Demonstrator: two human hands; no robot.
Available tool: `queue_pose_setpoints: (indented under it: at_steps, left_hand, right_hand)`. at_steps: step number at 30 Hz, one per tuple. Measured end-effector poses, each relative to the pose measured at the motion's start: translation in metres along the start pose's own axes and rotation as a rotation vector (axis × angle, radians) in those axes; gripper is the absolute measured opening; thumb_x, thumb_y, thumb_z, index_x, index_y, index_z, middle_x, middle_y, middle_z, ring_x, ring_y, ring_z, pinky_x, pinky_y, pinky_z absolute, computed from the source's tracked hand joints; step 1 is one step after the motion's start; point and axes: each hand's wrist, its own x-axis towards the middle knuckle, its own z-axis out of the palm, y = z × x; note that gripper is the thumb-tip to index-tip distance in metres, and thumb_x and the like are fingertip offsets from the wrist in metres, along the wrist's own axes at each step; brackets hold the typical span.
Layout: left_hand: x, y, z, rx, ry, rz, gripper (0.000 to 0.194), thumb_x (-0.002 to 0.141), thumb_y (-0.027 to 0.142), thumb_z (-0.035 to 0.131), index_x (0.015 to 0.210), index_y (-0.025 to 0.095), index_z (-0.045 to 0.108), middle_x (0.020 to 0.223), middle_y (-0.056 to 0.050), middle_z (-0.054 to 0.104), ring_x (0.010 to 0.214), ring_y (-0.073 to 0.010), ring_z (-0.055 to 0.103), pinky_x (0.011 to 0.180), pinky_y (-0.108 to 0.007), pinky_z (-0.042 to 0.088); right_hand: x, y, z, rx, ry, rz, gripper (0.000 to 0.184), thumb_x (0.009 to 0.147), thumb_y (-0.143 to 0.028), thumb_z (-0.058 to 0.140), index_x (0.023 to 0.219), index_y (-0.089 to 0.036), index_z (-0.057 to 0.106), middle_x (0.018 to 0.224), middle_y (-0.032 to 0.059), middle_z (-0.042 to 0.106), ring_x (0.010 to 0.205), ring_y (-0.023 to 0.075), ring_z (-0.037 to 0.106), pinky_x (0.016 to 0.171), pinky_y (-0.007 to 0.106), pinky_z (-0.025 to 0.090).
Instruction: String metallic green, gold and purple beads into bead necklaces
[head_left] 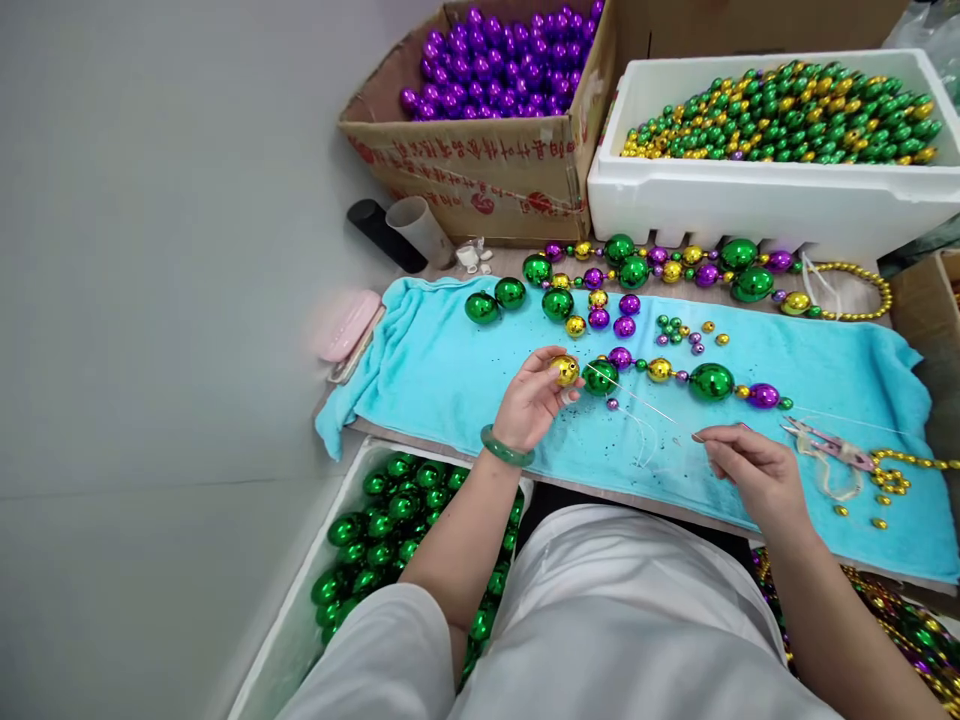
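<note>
Over the blue towel [450, 370], my left hand [529, 395] pinches a gold bead [564, 371], its hole showing. My right hand [750, 465] has its fingertips closed on a long thin needle [637, 398], which slants up toward the gold bead; its far tip appears apart from the bead. A strung row lies just beyond, with a green bead [601, 377] close to my left fingers, then a larger green bead [712, 381] and a purple bead [763, 396]. Below the row, a small purple bead [612, 404] lies near loose white thread [645, 440].
Loose green beads [496, 300] and small beads [679, 330] lie on the towel. Pink-handled scissors [832, 445] rest at right. Behind stand a cardboard box [480, 170] of purple beads and a white foam box [750, 190]. Another bin [289, 600] of green beads sits lower left.
</note>
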Motion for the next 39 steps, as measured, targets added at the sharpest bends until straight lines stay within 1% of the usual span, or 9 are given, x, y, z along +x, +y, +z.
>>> queue_pose_setpoints:
  at_steps: [4, 9, 14, 19, 25, 31, 35, 37, 39]
  left_hand:
    - [0.002, 0.0, 0.008, -0.066, -0.003, 0.013, 0.027, 0.074, 0.026, 0.07, 0.098, 0.019, 0.06, 0.098, -0.004, 0.065, 0.077, -0.0136, 0.066, 0.064, -0.023, 0.053]
    - [0.0, -0.001, 0.011, -0.061, -0.005, 0.034, 0.026, 0.074, 0.024, 0.07, 0.098, 0.019, 0.061, 0.099, -0.003, 0.065, 0.077, -0.0125, 0.066, 0.065, -0.023, 0.053]
    - [-0.002, -0.001, 0.01, -0.013, -0.026, 0.067, 0.026, 0.075, 0.025, 0.071, 0.099, 0.019, 0.063, 0.102, -0.003, 0.063, 0.08, -0.0127, 0.065, 0.065, -0.023, 0.052]
    - [0.0, -0.001, 0.012, 0.074, -0.003, 0.136, 0.026, 0.075, 0.027, 0.071, 0.098, 0.02, 0.062, 0.101, -0.003, 0.063, 0.079, -0.0115, 0.064, 0.066, -0.023, 0.052]
    - [0.003, -0.002, 0.016, 0.043, -0.007, 0.123, 0.03, 0.074, 0.028, 0.072, 0.101, 0.02, 0.063, 0.1, -0.003, 0.063, 0.079, -0.0116, 0.063, 0.066, -0.023, 0.051]
    - [0.004, -0.002, 0.017, 0.064, -0.014, 0.138, 0.03, 0.074, 0.027, 0.073, 0.102, 0.021, 0.063, 0.105, -0.003, 0.06, 0.079, -0.0105, 0.062, 0.067, -0.022, 0.051]
    - [0.004, -0.004, 0.017, 0.16, -0.003, 0.197, 0.039, 0.07, 0.023, 0.076, 0.106, 0.022, 0.061, 0.108, -0.003, 0.06, 0.087, -0.0116, 0.059, 0.072, -0.022, 0.05]
    - [0.004, -0.006, 0.019, 0.208, -0.024, 0.233, 0.048, 0.066, 0.019, 0.079, 0.11, 0.024, 0.06, 0.107, -0.003, 0.061, 0.091, -0.0117, 0.057, 0.079, -0.023, 0.049]
    - [0.003, -0.009, 0.024, 0.209, -0.063, 0.225, 0.055, 0.063, 0.017, 0.08, 0.113, 0.025, 0.058, 0.106, -0.002, 0.06, 0.093, -0.0115, 0.056, 0.082, -0.022, 0.048]
  right_hand:
    - [-0.004, -0.002, 0.002, -0.063, 0.014, -0.022, 0.011, 0.076, -0.027, 0.066, 0.08, -0.021, 0.075, 0.049, -0.0031, 0.051, 0.045, 0.0086, 0.043, 0.043, 0.023, 0.034]
    - [-0.002, -0.006, 0.004, -0.134, 0.027, -0.043, 0.013, 0.075, -0.029, 0.066, 0.078, -0.02, 0.075, 0.05, -0.0019, 0.052, 0.046, 0.0093, 0.041, 0.042, 0.023, 0.03]
    - [0.001, -0.007, 0.0, -0.158, 0.016, -0.043, 0.017, 0.075, -0.032, 0.067, 0.079, -0.019, 0.076, 0.054, -0.0003, 0.056, 0.048, 0.0094, 0.042, 0.044, 0.024, 0.033]
    - [0.0, -0.006, -0.01, -0.15, 0.024, -0.037, 0.017, 0.076, -0.033, 0.067, 0.081, -0.02, 0.076, 0.059, 0.0004, 0.057, 0.049, 0.0096, 0.041, 0.045, 0.024, 0.033]
    - [-0.002, -0.003, -0.012, -0.133, 0.007, -0.035, 0.015, 0.078, -0.033, 0.067, 0.082, -0.021, 0.076, 0.058, -0.0002, 0.055, 0.05, 0.0096, 0.039, 0.046, 0.025, 0.032]
    - [-0.001, -0.002, -0.014, -0.16, 0.015, -0.044, 0.015, 0.078, -0.033, 0.067, 0.082, -0.021, 0.076, 0.059, -0.0003, 0.055, 0.05, 0.0087, 0.037, 0.046, 0.024, 0.03]
    - [0.0, -0.002, -0.017, -0.202, 0.008, -0.047, 0.017, 0.078, -0.034, 0.066, 0.081, -0.02, 0.076, 0.056, -0.0006, 0.053, 0.048, 0.0086, 0.035, 0.045, 0.025, 0.029]
    - [0.002, -0.001, -0.016, -0.198, -0.006, -0.044, 0.018, 0.078, -0.034, 0.066, 0.081, -0.019, 0.076, 0.055, -0.0007, 0.052, 0.048, 0.0087, 0.036, 0.045, 0.024, 0.03]
    - [0.005, 0.002, -0.013, -0.163, -0.014, -0.036, 0.019, 0.078, -0.035, 0.066, 0.081, -0.019, 0.075, 0.057, -0.0005, 0.054, 0.049, 0.0092, 0.039, 0.045, 0.024, 0.032]
